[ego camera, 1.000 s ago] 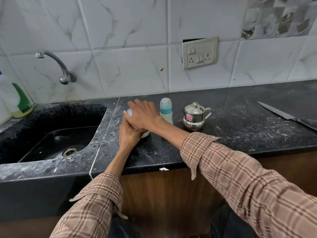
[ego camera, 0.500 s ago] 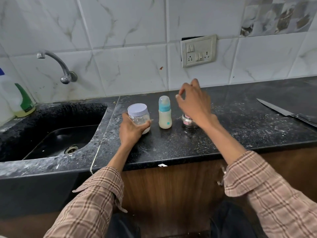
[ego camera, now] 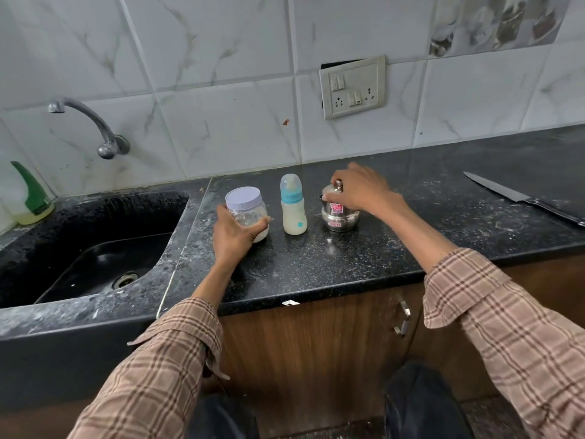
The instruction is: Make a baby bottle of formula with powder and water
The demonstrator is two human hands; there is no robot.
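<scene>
A clear powder jar (ego camera: 245, 207) with a pale lilac lid stands on the black counter (ego camera: 316, 264), white powder in its bottom. My left hand (ego camera: 234, 236) is wrapped around its lower part. To its right stands the baby bottle (ego camera: 293, 205), upright, filled with milky liquid, with a blue collar and a clear cap on. Further right is a small steel pot (ego camera: 339, 215) with a lid and a knob. My right hand (ego camera: 361, 190) lies over the pot's lid, fingers curled around it.
A black sink (ego camera: 95, 248) lies at the left, with a tap (ego camera: 91, 125) on the wall above it and a soap bottle (ego camera: 28, 194) with a green spout at the far left. A knife (ego camera: 522, 198) lies on the counter at the right. A wall socket (ego camera: 353, 87) sits behind.
My right hand left the jar lid, passed over the bottle to the right, and came down onto the steel pot's lid. My left hand has stayed on the jar.
</scene>
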